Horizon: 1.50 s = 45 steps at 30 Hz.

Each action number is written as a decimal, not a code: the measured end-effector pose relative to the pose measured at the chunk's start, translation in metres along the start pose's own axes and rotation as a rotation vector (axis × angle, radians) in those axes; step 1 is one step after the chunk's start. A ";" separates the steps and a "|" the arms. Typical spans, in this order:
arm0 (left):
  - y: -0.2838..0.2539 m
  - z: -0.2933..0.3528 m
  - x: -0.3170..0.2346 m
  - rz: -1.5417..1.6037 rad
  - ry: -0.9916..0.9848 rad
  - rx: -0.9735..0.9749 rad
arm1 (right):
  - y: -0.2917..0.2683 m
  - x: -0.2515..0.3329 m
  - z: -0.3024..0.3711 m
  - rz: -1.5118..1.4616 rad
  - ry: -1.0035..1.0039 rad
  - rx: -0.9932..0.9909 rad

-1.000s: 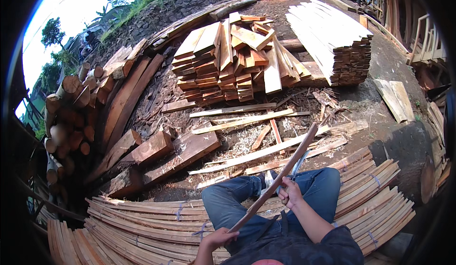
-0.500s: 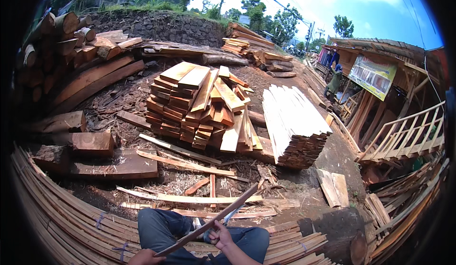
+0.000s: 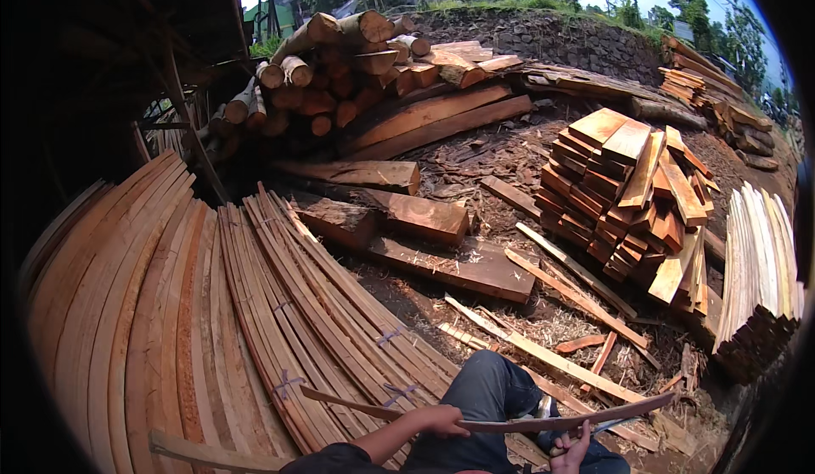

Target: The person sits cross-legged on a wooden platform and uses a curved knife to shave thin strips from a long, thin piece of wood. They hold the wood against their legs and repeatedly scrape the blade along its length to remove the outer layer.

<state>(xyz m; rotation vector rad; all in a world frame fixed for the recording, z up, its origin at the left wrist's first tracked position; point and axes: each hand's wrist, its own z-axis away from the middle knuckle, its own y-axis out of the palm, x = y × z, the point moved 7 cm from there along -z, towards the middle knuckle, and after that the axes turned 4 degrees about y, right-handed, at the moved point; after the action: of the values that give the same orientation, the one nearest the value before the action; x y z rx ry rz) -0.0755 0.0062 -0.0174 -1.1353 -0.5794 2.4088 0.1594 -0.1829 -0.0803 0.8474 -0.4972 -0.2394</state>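
Note:
A long, thin, brown wooden strip [image 3: 526, 426] lies across my lap, bowed in the wide view. My left hand [image 3: 441, 420] is closed over it left of its middle, with the strip's left end sticking out past my wrist. Nearer the other end, my right hand [image 3: 570, 450] has its fingers bent against the strip's lower edge. Beside that hand a slim bluish-grey thing [image 3: 613, 425] shows just under the strip; its kind I cannot make out. My bent legs in dark trousers [image 3: 488, 393] are below the strip.
Bundled wooden strips [image 3: 340, 304] run along my left, tied with pale bands. Wide planks [image 3: 127, 304] lie farther left. Ahead are thick beams [image 3: 424, 215], stacked logs [image 3: 340, 58] and piled cut boards [image 3: 611, 185]. Pale boards [image 3: 755, 270] stand at right; loose offcuts [image 3: 560, 359] litter the ground.
My view has swung to the left. The strip has gone from a steep slant to nearly level, and my left hand now shows wholly on it. My right hand stays at the strip.

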 end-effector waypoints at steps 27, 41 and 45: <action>0.010 0.015 0.043 0.247 -0.524 -0.094 | 0.012 -0.011 -0.032 1.284 -0.345 0.047; 0.003 0.004 0.033 0.021 -0.508 -0.201 | 0.001 0.066 -0.047 1.908 -0.443 -0.442; 0.002 0.000 0.035 0.022 -0.506 -0.178 | 0.036 0.046 -0.044 2.122 -0.526 -0.140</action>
<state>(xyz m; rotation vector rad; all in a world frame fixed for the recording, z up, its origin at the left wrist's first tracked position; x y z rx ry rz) -0.0965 0.0231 -0.0406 -0.5827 -0.9555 2.7151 0.2221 -0.1489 -0.0622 -0.2288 -1.5642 1.4714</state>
